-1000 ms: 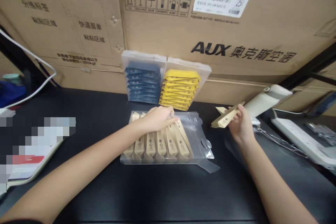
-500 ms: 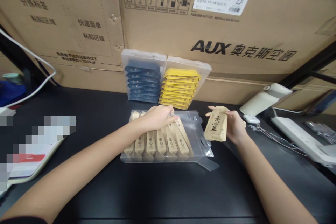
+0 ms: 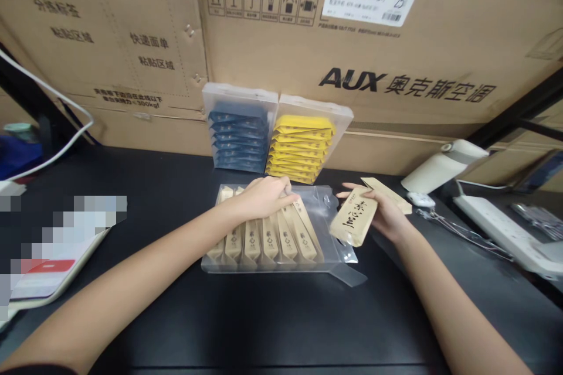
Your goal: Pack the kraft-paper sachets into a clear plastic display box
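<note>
A clear plastic box [image 3: 319, 217] lies open on the black table with several beige sachets [image 3: 270, 240] standing in a row inside, dark lettering on them. My left hand [image 3: 268, 196] reaches over the row, fingers curled down and closed on the sachets' upper ends; its fingertips are partly hidden. To the right of the box, my right hand [image 3: 387, 211] pinches one flat beige sachet [image 3: 354, 215] between thumb and fingers, its lettered face toward me, tilted down to the left over the box's edge. Behind that hand another beige sachet [image 3: 389, 192] shows, partly covered.
Two clear boxes stand against the cartons, one with blue sachets [image 3: 240, 137], one with yellow sachets [image 3: 301, 146]. At right are a cream bottle [image 3: 433, 173], a white power strip [image 3: 501, 234] and cables. A partly pixelated tray-like item [image 3: 48, 287] lies left. A large carton [image 3: 272, 58] closes off the back.
My right hand has tilted its sachet and brought it left and lower, over the box's edge. More of the sachet behind that hand shows now. My left hand has stayed in place.
</note>
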Motion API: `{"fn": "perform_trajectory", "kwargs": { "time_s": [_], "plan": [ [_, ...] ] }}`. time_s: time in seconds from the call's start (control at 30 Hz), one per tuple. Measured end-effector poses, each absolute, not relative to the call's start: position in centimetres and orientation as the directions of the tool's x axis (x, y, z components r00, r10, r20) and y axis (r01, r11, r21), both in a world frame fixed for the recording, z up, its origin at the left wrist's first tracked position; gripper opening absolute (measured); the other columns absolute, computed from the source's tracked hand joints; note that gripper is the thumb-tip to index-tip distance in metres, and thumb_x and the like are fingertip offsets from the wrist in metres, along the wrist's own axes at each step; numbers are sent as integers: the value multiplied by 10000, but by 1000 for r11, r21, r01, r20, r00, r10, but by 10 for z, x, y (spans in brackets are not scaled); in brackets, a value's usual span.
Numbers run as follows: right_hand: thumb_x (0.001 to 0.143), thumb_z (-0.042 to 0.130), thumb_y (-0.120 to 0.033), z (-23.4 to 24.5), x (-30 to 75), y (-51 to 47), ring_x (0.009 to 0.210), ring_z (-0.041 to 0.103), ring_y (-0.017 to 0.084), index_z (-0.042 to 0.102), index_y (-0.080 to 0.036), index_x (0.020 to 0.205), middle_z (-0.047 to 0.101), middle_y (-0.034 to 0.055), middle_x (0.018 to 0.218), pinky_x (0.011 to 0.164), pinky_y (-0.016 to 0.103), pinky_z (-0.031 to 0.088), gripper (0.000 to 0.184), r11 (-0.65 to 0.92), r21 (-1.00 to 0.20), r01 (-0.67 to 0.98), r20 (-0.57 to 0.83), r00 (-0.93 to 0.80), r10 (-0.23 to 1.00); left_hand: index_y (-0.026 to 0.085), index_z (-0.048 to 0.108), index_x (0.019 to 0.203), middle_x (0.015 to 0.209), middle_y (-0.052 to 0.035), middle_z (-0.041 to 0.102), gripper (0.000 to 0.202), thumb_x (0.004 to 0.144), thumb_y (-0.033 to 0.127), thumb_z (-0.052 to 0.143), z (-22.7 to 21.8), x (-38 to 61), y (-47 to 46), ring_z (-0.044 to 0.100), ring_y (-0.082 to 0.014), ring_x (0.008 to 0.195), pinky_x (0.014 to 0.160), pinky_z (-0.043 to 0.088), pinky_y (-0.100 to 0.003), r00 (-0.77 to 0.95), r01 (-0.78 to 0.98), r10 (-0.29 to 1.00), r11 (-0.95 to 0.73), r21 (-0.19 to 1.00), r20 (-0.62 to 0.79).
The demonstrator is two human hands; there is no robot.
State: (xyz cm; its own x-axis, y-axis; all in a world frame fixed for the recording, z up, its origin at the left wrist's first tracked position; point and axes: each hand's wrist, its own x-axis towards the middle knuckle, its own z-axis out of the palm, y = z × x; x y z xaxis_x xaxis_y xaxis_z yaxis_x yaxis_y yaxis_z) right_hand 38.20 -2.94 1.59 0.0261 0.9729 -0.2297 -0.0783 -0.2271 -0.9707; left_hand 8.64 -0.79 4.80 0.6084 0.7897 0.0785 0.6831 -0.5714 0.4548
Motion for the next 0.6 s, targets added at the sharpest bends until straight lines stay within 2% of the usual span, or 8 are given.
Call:
{"fn": "perform_trajectory", "kwargs": {
  "time_s": [0.13,0.2,0.27,0.43,0.5,0.6],
  "plan": [
    [745,595,-217,14,382,-29,972,679,253,641,-196,1061,737,88,1036,911,392,493,320,-251,-968,-23,-252,47,967,193,565,938,970,-75,675,332,915,488,415,48,86,-8,622,-245,901,751,433,-326,614,677,785,-580,453,88],
    [741,656,-236,14,383,-30,985,677,243,657,-194,1047,735,93,1041,908,370,503,309,-263,-965,-1,-262,41,964,190,564,938,964,-76,676,328,916,483,417,48,86,-8,623,-241,895,745,433,-319,616,675,783,-583,452,90],
    [726,716,-262,13,384,-30,951,686,219,669,-196,1028,736,89,1040,862,328,522,313,-279,-960,17,-279,21,960,188,563,936,959,-77,676,331,916,484,417,47,86,-8,623,-239,888,742,433,-318,618,673,781,-587,450,93],
    [677,785,-302,9,385,-31,784,699,166,657,-201,838,751,61,945,667,248,537,228,-296,-955,-17,-294,-67,953,187,564,929,969,-75,676,343,916,493,409,48,86,-8,623,-236,887,748,435,-321,621,669,778,-588,455,93],
    [674,782,-276,8,386,-31,791,697,159,671,-204,873,746,57,971,664,237,536,239,-300,-954,-21,-295,-124,947,187,563,932,979,-78,675,343,918,490,404,49,86,-8,622,-238,894,751,436,-323,623,669,778,-587,456,87],
    [653,769,-195,7,389,-33,875,693,175,677,-218,1022,720,67,1077,748,261,539,382,-301,-953,6,-294,-234,926,189,563,938,987,-81,674,343,918,490,402,48,86,-8,621,-242,905,752,437,-325,624,669,777,-588,454,87]
  ]
}}
